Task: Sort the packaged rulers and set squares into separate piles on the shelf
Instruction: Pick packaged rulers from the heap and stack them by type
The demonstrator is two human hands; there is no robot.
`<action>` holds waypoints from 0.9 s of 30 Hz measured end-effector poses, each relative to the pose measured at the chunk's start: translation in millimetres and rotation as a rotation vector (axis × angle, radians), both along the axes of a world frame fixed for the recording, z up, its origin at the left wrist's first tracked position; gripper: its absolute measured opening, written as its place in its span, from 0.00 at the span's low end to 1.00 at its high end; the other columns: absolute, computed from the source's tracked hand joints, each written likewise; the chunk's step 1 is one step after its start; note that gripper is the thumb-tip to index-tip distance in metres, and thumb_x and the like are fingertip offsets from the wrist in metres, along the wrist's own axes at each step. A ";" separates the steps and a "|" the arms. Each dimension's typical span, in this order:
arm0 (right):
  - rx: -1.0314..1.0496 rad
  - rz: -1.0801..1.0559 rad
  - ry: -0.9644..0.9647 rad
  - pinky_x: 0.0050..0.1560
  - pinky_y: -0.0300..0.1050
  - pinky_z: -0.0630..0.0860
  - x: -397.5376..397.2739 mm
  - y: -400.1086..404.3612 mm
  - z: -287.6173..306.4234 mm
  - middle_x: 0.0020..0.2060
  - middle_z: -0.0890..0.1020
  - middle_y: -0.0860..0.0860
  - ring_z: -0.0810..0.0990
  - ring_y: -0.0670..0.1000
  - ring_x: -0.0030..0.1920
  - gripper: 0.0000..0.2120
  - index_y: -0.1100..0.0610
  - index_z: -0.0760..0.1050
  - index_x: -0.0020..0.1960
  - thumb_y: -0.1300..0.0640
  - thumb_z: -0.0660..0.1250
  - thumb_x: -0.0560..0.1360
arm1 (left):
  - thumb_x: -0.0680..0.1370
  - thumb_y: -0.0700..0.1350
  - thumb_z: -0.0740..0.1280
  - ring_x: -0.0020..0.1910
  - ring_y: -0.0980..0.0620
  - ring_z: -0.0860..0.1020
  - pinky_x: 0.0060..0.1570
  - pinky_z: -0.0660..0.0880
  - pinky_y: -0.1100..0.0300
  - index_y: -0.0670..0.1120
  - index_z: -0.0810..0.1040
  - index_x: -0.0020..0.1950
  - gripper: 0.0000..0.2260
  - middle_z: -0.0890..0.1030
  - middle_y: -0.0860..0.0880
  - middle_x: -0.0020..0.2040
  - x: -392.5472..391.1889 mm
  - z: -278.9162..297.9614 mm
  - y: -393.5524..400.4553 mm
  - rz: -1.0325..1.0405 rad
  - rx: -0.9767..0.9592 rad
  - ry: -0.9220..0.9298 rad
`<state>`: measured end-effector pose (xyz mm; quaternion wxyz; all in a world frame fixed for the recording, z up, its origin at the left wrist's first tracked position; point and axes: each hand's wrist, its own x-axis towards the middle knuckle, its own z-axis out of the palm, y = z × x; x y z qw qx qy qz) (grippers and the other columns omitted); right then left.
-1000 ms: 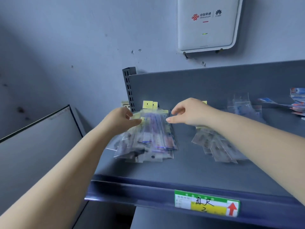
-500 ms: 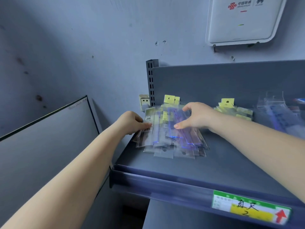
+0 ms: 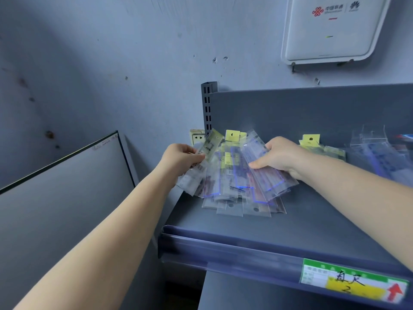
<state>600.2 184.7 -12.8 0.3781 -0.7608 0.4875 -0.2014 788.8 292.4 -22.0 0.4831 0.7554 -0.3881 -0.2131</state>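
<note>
A loose pile of packaged rulers (image 3: 234, 193) in clear sleeves lies on the left end of the grey shelf (image 3: 312, 220). My left hand (image 3: 181, 157) pinches one packaged ruler (image 3: 201, 162) at the pile's left edge, tilted up toward the back. My right hand (image 3: 279, 156) grips a blue-edged packaged ruler (image 3: 268, 177) on top of the pile, thumb over its face. A second pile with yellow header cards (image 3: 321, 148) lies behind my right forearm. Clear packaged set squares (image 3: 380, 157) lie blurred at the far right.
The shelf's back panel (image 3: 312, 113) and a slotted upright post (image 3: 207, 106) stand behind the piles. A wall socket (image 3: 196, 137) sits left of the post. A price label (image 3: 353, 283) is on the shelf's front rail. A grey board (image 3: 55, 198) leans at the left.
The view has swung left and closer. My left hand has lifted one ruler pack at the pile's left edge. My right hand has shifted from resting on the pile to holding a blue-edged pack.
</note>
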 end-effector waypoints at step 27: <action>0.288 0.025 -0.731 0.47 0.45 0.74 -110.1 -5.6 42.3 0.30 0.80 0.49 0.77 0.47 0.33 0.05 0.57 0.76 0.40 0.65 0.69 0.72 | 0.80 0.36 0.58 0.25 0.54 0.66 0.25 0.65 0.64 0.43 0.75 0.38 0.12 0.71 0.48 0.29 -130.5 47.3 -39.7 -0.187 -0.195 0.541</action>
